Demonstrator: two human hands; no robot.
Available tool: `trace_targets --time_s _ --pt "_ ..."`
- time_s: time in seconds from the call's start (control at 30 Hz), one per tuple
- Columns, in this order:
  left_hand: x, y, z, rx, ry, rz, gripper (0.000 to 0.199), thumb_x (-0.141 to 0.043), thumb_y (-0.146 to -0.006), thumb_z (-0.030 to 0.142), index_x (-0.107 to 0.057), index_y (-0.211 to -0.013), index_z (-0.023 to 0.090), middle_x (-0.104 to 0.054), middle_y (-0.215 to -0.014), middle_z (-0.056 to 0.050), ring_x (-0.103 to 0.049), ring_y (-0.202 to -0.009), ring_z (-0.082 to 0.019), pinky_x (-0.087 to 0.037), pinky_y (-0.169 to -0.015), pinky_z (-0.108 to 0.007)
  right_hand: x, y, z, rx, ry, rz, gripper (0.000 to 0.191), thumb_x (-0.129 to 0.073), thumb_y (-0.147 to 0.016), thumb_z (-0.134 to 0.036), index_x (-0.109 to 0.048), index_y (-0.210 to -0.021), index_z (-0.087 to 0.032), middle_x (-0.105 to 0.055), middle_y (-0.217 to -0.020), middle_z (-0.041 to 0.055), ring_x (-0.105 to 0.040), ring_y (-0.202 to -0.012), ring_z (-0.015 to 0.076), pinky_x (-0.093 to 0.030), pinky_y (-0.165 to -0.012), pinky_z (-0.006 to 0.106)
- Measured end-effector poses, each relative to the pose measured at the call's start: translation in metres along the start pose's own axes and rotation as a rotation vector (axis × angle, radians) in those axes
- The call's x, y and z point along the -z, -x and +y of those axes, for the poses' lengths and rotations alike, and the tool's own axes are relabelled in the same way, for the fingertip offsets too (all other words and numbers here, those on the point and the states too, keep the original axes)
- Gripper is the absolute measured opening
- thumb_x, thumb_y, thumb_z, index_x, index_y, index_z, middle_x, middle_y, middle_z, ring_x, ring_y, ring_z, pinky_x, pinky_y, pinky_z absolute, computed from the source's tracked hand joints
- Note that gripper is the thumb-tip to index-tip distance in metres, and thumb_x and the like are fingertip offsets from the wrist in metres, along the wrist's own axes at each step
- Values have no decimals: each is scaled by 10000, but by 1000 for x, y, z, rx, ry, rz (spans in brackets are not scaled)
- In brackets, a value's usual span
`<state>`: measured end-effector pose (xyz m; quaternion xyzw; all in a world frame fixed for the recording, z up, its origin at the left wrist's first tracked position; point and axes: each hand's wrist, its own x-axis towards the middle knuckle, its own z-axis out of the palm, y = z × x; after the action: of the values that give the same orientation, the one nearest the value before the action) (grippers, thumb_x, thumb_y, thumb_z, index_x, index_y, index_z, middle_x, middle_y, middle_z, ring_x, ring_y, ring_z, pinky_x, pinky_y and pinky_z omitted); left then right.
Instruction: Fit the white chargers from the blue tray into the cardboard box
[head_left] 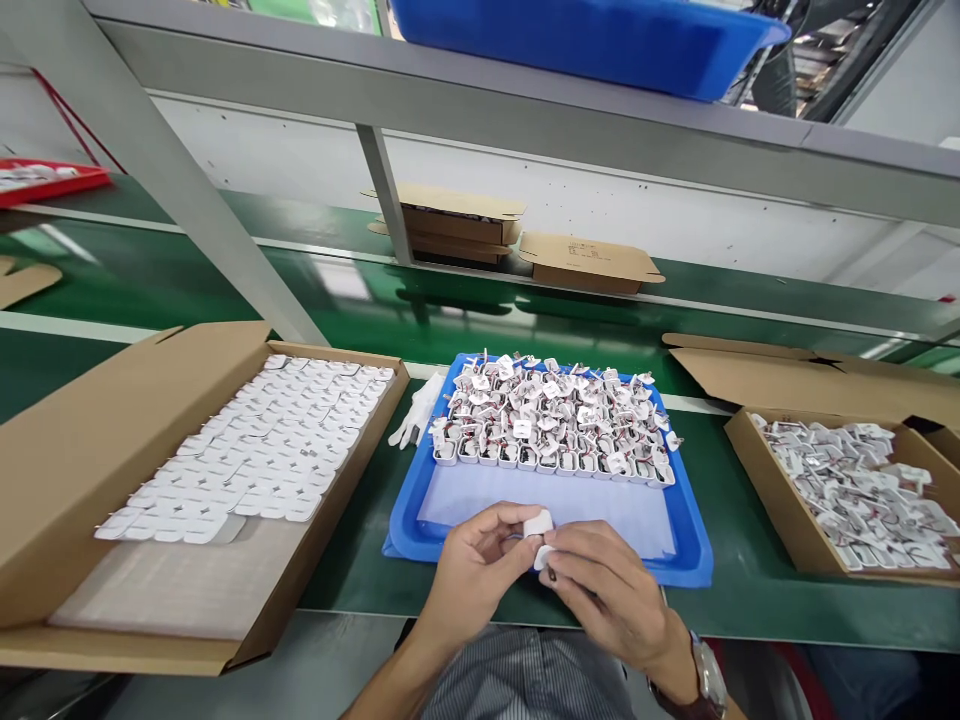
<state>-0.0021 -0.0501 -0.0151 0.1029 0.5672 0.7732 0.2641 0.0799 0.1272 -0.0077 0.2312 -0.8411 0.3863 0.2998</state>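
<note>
Over the near edge of a blue tray [409, 530], my two hands meet. My left hand [480, 560] pinches a small white plastic case [538, 523] between thumb and fingers. A white cap-like piece [543, 557] with a small dark part is pinched in my right hand [607, 590], close against the case. Whether the two pieces are joined by wires I cannot tell. Behind my hands, the tray holds rows of small open white cases [555, 420] with caps and reddish wires on top. A white sheet [480, 500] lines the tray.
An open carton [281, 590] at left holds rows of flat white pieces. At right, another carton [780, 510] holds jumbled white wired parts. A white glove [416, 412] lies beside the tray. A grey shelf beam [525, 100] crosses above, carrying a blue bin [585, 45].
</note>
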Motion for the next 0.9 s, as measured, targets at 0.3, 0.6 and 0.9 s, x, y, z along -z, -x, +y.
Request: trace_targets --time_s 0.3,0.6,0.9 --pt "-2 3 -3 -71 -48 56 310 -871 -830 412 -865 -1058 202 -807 -1047 -102 -750 -1004 -264 -623 -906 -352 -5 0 -17 -117 -3 -5 407 -623 -926 73 -628 -1261 -159 -708 -1103 149 -668 -973 256 -596 -783 431" --pt "3 2 3 -92 -56 -57 271 -832 -878 418 -877 -1073 235 -771 -1002 -90 -733 -951 -232 -620 -834 -307 1 3 -12 -158 96 -5 345 -600 -1002 -21 -639 -1298 -193 -670 -1196 161 -642 -1050 271 -601 -843 451" --pt "3 5 0 -173 -99 -215 266 -763 -953 306 -838 -1203 257 -742 -1111 -126 -730 -1072 -257 -613 -940 -357 5 4 -8 -170 -80 -29 356 -607 -1043 -104 -666 -1358 -257 -713 -1147 108 -637 -1063 243 -597 -896 421"
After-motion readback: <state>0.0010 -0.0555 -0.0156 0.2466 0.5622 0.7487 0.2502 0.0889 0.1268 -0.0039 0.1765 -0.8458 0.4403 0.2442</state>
